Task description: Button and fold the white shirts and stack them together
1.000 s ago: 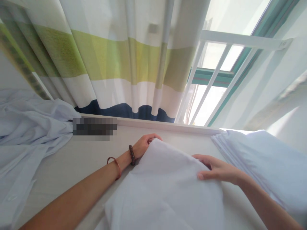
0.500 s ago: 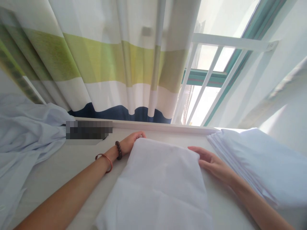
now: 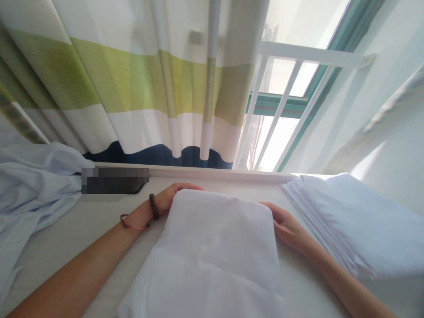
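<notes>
Left hand and right hand curl at the far corners of the white cloth — hidden fingertips leave any pinch uncertain. The cloth lies squared at its far end on a pale surface; rightward, a layered stack is neatly folded — leftward, a crumpled heap lies unfolded.

we are in a home, it seems, in a bright place beside a window. we see a long curtain with a green band, and white bars before the window. white clothes lie loosely on a pale surface, which has a low raised edge.
</notes>
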The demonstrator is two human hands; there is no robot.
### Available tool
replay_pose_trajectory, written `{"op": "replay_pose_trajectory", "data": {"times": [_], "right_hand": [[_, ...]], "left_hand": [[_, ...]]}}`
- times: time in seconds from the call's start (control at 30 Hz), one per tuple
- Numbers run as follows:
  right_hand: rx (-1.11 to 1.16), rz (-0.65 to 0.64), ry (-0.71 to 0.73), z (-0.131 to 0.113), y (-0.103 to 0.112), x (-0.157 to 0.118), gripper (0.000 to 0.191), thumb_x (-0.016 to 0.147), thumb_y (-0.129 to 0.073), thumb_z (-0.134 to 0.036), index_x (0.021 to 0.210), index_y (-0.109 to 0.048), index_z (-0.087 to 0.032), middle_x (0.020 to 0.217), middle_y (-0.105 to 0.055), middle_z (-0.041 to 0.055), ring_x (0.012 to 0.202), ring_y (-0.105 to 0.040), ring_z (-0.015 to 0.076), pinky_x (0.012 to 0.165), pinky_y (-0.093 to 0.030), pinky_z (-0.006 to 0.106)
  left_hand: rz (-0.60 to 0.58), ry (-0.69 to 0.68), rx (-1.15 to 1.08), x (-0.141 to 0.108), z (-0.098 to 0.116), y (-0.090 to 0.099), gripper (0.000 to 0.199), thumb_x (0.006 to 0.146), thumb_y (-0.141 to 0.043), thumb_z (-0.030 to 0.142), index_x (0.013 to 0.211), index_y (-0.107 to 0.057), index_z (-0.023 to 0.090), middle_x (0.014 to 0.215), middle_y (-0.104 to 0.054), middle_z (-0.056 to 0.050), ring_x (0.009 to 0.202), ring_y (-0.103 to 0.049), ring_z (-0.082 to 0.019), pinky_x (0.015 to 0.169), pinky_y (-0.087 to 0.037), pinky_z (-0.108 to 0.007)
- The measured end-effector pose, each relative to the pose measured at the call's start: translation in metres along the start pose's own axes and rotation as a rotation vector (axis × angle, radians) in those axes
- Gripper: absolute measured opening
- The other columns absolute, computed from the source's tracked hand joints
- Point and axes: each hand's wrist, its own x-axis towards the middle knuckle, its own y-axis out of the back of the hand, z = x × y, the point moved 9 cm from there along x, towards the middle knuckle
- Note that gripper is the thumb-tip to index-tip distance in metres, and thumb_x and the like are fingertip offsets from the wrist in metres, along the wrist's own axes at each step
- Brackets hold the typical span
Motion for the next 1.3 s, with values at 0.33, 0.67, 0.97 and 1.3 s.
{"op": "replay_pose_trajectory", "data": {"times": [0.33, 0.67, 0.97, 1.3], "right_hand": [[-0.248, 0.086, 0.087, -0.008, -0.005, -0.004, 0.053, 0.077, -0.065, -0.031, 0.127, -0.05, -0.022, 0.113, -0.066, 0.008, 0.093, -0.064, 0.0229, 0.073, -0.052, 0.029], [-0.233, 0.173, 0.208, -0.018, 0.001, -0.006, 0.024, 0.081, -0.053, -0.027, 0.099, -0.067, -0.018, 0.091, -0.069, 0.0059, 0.08, -0.064, 0.0204, 0.07, -0.051, 0.028], [-0.19, -0.026, 0.108, -0.006, -0.003, -0.001, 0.049, 0.084, -0.055, -0.027, 0.133, -0.056, -0.021, 0.106, -0.071, 0.006, 0.094, -0.065, 0.0229, 0.084, -0.052, 0.035], [-0.139, 0.037, 0.136, -0.003, 0.005, 0.004, 0.027, 0.087, -0.046, -0.022, 0.097, -0.072, -0.021, 0.113, -0.067, 0.0084, 0.102, -0.064, 0.0241, 0.088, -0.051, 0.037]], "left_hand": [[0.013, 0.045, -0.06, -0.002, 0.001, -0.004, 0.039, 0.057, -0.078, 0.016, 0.095, -0.073, 0.015, 0.081, -0.076, -0.005, 0.071, -0.067, -0.019, 0.067, -0.05, -0.029], [-0.097, 0.007, 0.114, 0.0, 0.001, -0.013, 0.039, 0.065, -0.077, 0.017, 0.103, -0.073, 0.009, 0.096, -0.075, -0.01, 0.085, -0.068, -0.023, 0.077, -0.05, -0.029], [-0.132, -0.047, 0.222, -0.002, 0.004, -0.013, 0.033, 0.068, -0.074, 0.018, 0.1, -0.075, 0.011, 0.092, -0.076, -0.008, 0.082, -0.068, -0.021, 0.072, -0.05, -0.027], [-0.064, -0.194, 0.299, 0.004, 0.012, -0.007, 0.029, 0.073, -0.072, 0.025, 0.098, -0.075, 0.01, 0.114, -0.07, -0.013, 0.103, -0.065, -0.025, 0.088, -0.05, -0.033]]}}
